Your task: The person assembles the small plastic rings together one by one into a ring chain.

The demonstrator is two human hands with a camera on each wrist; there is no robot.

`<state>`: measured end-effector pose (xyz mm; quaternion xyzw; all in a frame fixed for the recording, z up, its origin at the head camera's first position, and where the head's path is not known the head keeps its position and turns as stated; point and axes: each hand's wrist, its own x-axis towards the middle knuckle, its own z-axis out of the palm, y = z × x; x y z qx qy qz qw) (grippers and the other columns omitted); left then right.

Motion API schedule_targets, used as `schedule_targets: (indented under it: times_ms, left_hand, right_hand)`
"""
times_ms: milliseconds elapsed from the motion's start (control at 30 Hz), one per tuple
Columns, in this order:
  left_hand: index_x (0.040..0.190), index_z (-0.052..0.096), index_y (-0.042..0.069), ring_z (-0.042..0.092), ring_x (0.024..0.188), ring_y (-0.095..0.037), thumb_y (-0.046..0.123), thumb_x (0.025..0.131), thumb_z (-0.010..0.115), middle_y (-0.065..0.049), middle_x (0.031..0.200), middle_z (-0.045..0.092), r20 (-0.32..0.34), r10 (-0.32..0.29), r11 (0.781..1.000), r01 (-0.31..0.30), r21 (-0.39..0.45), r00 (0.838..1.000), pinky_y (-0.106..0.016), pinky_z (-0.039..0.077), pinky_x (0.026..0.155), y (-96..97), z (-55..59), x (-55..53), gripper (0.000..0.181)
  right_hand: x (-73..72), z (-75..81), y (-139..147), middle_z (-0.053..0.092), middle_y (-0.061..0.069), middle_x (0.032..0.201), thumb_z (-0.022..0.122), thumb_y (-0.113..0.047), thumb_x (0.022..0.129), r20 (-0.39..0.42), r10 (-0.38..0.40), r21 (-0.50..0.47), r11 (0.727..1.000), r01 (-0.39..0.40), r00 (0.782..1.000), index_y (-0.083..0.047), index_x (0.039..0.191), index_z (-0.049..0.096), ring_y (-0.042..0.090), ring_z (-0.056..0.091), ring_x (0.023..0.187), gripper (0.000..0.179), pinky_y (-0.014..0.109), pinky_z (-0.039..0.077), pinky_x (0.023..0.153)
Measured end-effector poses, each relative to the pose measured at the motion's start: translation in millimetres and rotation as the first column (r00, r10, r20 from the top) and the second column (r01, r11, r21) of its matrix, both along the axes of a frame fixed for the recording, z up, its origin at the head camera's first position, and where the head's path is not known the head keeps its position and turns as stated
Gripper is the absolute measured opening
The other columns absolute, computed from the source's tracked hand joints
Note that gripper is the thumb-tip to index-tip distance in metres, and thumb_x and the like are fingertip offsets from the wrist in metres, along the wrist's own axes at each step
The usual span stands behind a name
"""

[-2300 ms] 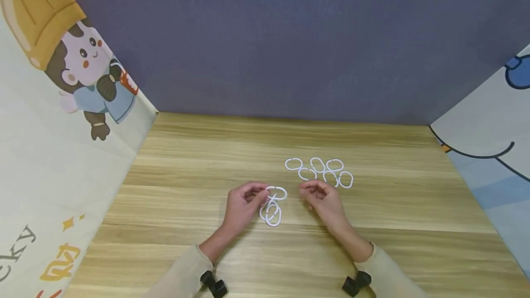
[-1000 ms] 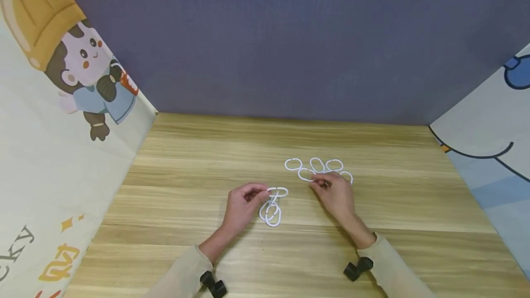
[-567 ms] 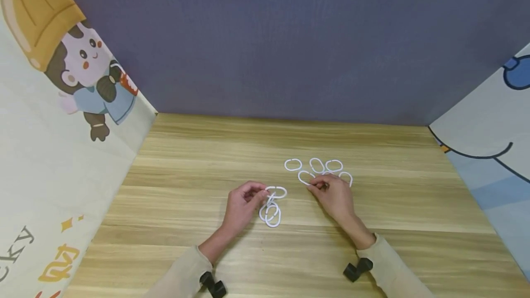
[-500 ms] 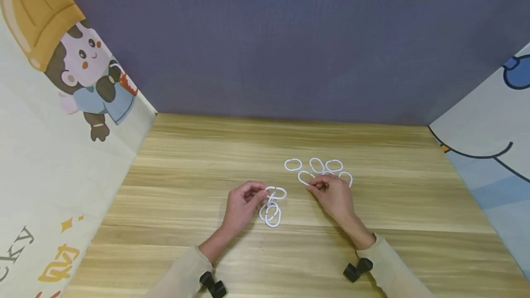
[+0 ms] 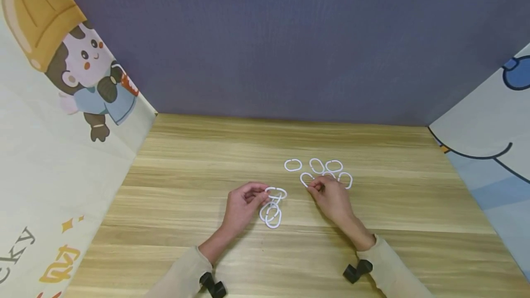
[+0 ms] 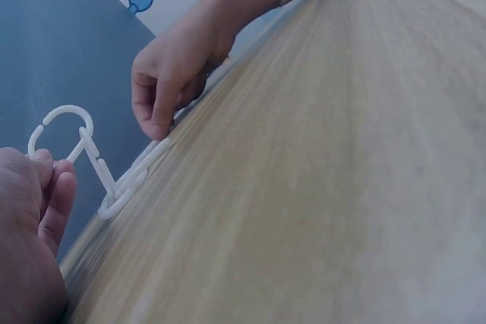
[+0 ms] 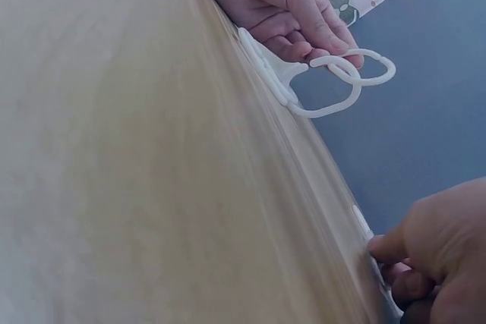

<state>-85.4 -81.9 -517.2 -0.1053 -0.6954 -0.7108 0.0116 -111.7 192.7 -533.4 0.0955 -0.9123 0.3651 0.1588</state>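
My left hand (image 5: 244,206) pinches the top link of a short chain of white plastic oval links (image 5: 273,216), each with a small gap. This top link (image 7: 380,77) is lifted, while the chain's lower links rest on the wooden table. To the right, my right hand (image 5: 333,199) has its thumb and forefinger on the edge of a loose white link (image 5: 304,181) at the table. Its fingers are curled and hide part of that link. In the right wrist view, the fingertips cover most of what they pinch.
More loose white links lie behind and beside my right hand, such as one link (image 5: 293,165) at the left and another link (image 5: 345,180) at the right. A dark panel (image 5: 281,49) rises behind the table (image 5: 207,151), with printed walls at both sides.
My right hand has moved right and away to the loose links, and its fingertips have come onto one, which has shifted slightly. My left hand stays in place, holding the chain.
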Motion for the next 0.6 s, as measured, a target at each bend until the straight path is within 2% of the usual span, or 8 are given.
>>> schedule_targets:
  times_ms: [67, 233, 300, 467, 533, 600]
  left_hand:
    - [0.113, 0.076, -0.013, 0.077, 0.083, -0.009, -0.010, 0.097, 0.077, -0.029, 0.099, 0.077, 0.003, 0.001, 1.000, -0.001, -0.007, 1.000, -0.025, 0.066, 0.078, -0.7, -0.6, -0.1, 0.016]
    - [0.113, 0.076, -0.012, 0.077, 0.084, -0.010, -0.008, 0.098, 0.078, -0.028, 0.100, 0.078, 0.004, 0.000, 1.000, 0.000, -0.020, 1.000, -0.025, 0.065, 0.076, -0.7, -1.4, -0.7, 0.016]
    - [0.113, 0.076, -0.012, 0.077, 0.083, -0.010, -0.008, 0.098, 0.078, -0.028, 0.100, 0.078, 0.005, -0.002, 1.000, 0.002, -0.020, 1.000, -0.024, 0.065, 0.076, -0.5, -1.7, -1.0, 0.016]
    - [0.113, 0.076, -0.012, 0.077, 0.083, -0.011, -0.007, 0.099, 0.077, -0.028, 0.099, 0.077, 0.004, -0.008, 1.000, 0.009, -0.019, 1.000, -0.024, 0.065, 0.074, -0.3, -2.3, -1.5, 0.015]
    - [0.114, 0.076, -0.012, 0.077, 0.083, -0.011, -0.006, 0.099, 0.077, -0.028, 0.099, 0.077, 0.005, -0.009, 1.000, 0.009, -0.019, 1.000, -0.025, 0.065, 0.074, -0.3, -2.5, -1.6, 0.015]
    - [0.114, 0.076, -0.012, 0.077, 0.083, -0.012, -0.006, 0.099, 0.078, -0.028, 0.099, 0.077, 0.006, -0.008, 1.000, 0.008, -0.020, 1.000, -0.024, 0.065, 0.074, -0.1, -2.7, -1.8, 0.015]
  right_hand:
    - [0.8, -0.5, -1.5, 0.067, -0.001, 0.078, 0.090, -0.006, 0.089, -0.019, 0.002, -0.030, 1.000, -0.002, 1.000, -0.010, 0.085, 0.076, 0.011, 0.058, 0.071, 0.015, 0.031, 0.047, 0.064]
    - [1.2, -0.3, -1.3, 0.068, 0.003, 0.082, 0.083, -0.005, 0.096, 0.008, -0.003, -0.123, 0.992, 0.004, 1.000, -0.005, 0.093, 0.075, 0.010, 0.056, 0.070, 0.009, 0.024, 0.046, 0.060]
    - [-1.7, -6.4, 1.5, 0.067, 0.004, 0.081, 0.080, -0.006, 0.099, 0.002, 0.001, -0.160, 0.987, -0.001, 1.000, -0.004, 0.095, 0.074, 0.010, 0.056, 0.069, 0.007, 0.023, 0.045, 0.059]
    - [-14.9, -39.0, 14.0, 0.067, -0.003, 0.078, 0.073, -0.013, 0.105, -0.013, -0.010, -0.186, 0.982, 0.008, 1.000, -0.007, 0.099, 0.072, 0.005, 0.056, 0.067, 0.008, 0.023, 0.045, 0.057]
    - [-17.8, -45.5, 16.6, 0.068, -0.004, 0.079, 0.072, -0.013, 0.106, -0.004, -0.027, -0.176, 0.984, 0.026, 1.000, -0.008, 0.101, 0.071, 0.003, 0.056, 0.066, 0.008, 0.024, 0.046, 0.055]
    - [-17.3, -43.4, 15.8, 0.069, -0.003, 0.079, 0.071, -0.010, 0.105, 0.010, -0.049, -0.171, 0.984, 0.050, 0.999, -0.007, 0.101, 0.070, 0.003, 0.056, 0.065, 0.005, 0.023, 0.047, 0.056]
